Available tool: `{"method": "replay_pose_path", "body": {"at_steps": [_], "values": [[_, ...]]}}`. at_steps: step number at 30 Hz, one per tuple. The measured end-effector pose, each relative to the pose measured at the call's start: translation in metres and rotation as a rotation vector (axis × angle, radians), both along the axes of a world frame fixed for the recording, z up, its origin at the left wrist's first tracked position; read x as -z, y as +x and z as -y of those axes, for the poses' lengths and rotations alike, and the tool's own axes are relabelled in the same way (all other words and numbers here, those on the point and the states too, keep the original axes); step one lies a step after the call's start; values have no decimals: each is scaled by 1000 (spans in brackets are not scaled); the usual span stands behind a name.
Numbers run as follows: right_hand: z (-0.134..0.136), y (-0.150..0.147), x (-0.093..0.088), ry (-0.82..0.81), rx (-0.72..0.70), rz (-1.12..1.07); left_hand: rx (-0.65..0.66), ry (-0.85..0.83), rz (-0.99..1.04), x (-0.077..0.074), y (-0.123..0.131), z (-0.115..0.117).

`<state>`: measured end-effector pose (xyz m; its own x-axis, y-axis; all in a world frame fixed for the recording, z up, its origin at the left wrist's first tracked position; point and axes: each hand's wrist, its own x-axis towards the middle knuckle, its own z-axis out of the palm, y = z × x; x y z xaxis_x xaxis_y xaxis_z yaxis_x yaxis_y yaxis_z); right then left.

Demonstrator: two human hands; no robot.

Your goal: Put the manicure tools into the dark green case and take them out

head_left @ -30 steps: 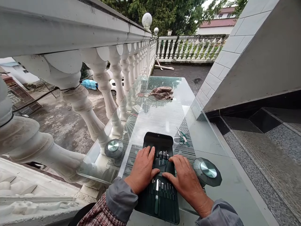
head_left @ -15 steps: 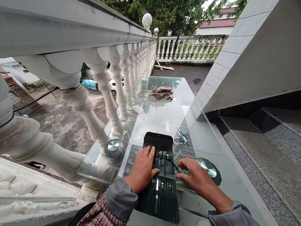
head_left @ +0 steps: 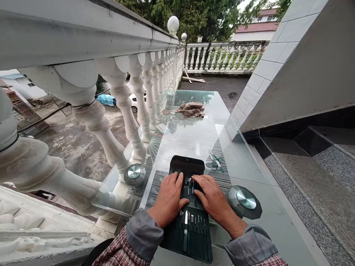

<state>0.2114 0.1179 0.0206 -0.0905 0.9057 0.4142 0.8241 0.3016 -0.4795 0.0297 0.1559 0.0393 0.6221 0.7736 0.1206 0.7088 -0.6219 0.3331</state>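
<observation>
An unfolded black manicure case lies on the glass table, its lower half lined with slim metal tools such as a silver file. My left hand rests on the case's left side, fingers stretched and thumb apart. On the upper half a nail clipper sits under a strap between my hands. My right hand lies over the right side of the upper half, fingers extended and thumb spread away from them. It covers the second clipper and the black cord there; whether it touches them is hidden.
Green-handled scissors lie beyond the case to the right. A crumpled brown cloth sits at the far end of the glass table. Round metal-topped table supports flank the case. A white balustrade runs along the left; stone steps are on the right.
My right hand has moved left, from beside the case onto its upper right part, covering the right clipper. My left hand and the case stay in place.
</observation>
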Motion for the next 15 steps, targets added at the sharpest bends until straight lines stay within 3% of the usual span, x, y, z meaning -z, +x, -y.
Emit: {"method": "replay_pose_path", "body": {"at_steps": [10, 15], "values": [[-2, 0, -2, 74, -3, -14, -11, -19, -26, -3, 1, 1], [-15, 35, 1, 217, 295, 11, -17, -26, -39, -5, 1, 1]]}}
